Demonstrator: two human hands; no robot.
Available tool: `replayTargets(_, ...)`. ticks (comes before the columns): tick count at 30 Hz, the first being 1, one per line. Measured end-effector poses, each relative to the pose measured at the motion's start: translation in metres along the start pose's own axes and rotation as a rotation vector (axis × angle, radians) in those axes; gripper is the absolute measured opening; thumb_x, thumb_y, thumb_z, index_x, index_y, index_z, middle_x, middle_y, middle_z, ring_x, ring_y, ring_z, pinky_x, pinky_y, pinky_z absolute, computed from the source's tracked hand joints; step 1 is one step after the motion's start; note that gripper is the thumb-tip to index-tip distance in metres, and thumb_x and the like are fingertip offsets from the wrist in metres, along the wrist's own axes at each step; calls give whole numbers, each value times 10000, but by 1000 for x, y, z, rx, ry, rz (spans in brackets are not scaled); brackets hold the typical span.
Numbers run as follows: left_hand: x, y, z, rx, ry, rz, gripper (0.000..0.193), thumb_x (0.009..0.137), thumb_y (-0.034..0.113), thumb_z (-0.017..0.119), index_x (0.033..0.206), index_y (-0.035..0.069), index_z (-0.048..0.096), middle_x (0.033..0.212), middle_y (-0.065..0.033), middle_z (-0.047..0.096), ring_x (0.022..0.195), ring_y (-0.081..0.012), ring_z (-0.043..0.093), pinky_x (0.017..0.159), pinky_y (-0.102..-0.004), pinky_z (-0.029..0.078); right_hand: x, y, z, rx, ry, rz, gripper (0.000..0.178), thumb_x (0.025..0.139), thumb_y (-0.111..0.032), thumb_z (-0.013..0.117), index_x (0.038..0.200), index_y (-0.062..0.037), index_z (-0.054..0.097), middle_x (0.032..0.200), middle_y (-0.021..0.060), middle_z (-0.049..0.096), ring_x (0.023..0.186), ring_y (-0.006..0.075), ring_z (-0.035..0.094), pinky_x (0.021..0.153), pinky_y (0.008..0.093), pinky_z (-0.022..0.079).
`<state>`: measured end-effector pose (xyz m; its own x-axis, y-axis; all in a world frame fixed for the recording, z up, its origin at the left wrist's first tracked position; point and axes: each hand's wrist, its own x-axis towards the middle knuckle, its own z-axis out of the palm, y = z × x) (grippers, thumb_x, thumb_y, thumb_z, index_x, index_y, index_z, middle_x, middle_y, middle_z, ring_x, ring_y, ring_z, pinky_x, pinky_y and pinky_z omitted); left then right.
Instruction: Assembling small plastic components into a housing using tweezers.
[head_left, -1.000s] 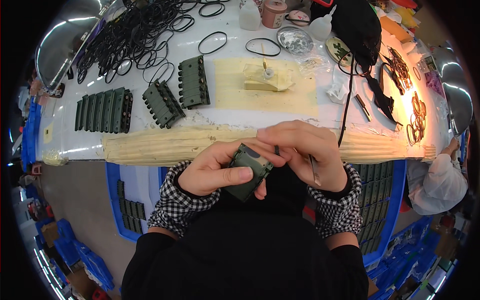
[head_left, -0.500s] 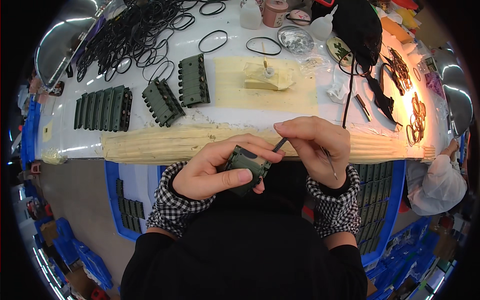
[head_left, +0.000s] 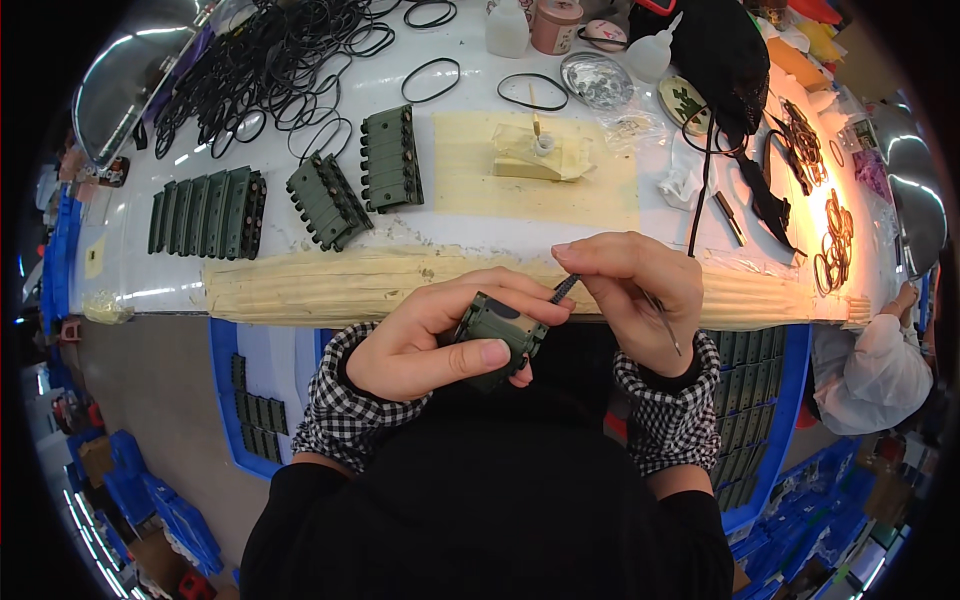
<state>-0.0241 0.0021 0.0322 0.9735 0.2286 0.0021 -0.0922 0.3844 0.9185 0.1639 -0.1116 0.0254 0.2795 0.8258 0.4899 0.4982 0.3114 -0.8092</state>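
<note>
While a row of dark green parts lies on the white table at ten o'clock, the left hand has its grip closed round a small green housing near centre, thumb across its front; at one o'clock of it the right hand pinches a thin dark strip touching the housing's top edge, a slim tool tucked under its fingers.

Room's ok btw my hands and the padded table edge. Past that edge: green parts block the left, glue block sits mid, black cord hangs on the right.
</note>
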Motion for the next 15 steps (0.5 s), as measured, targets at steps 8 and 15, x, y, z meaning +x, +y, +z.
replayTargets(8, 2, -4, -6, -33, -23, 28, 422, 911, 204, 536, 1173, -127, 544, 1217, -263, 506, 799, -267, 651, 734, -352, 540, 4, -1, -2, -94, -11, -107, 221, 749, 60, 696, 944, -45, 701, 792, 102, 690, 716, 212, 688, 607, 266, 523)
replayTargets(15, 8, -18, -16, -289, 152, 60, 280, 991, 189, 470, 1184, -12, 444, 1133, -131, 567, 876, -172, 631, 790, -326, 533, 8, -18, -10, -213, -25, -87, 169, 733, 2, 733, 893, -41, 703, 729, 80, 680, 640, 206, 666, 557, 259, 493)
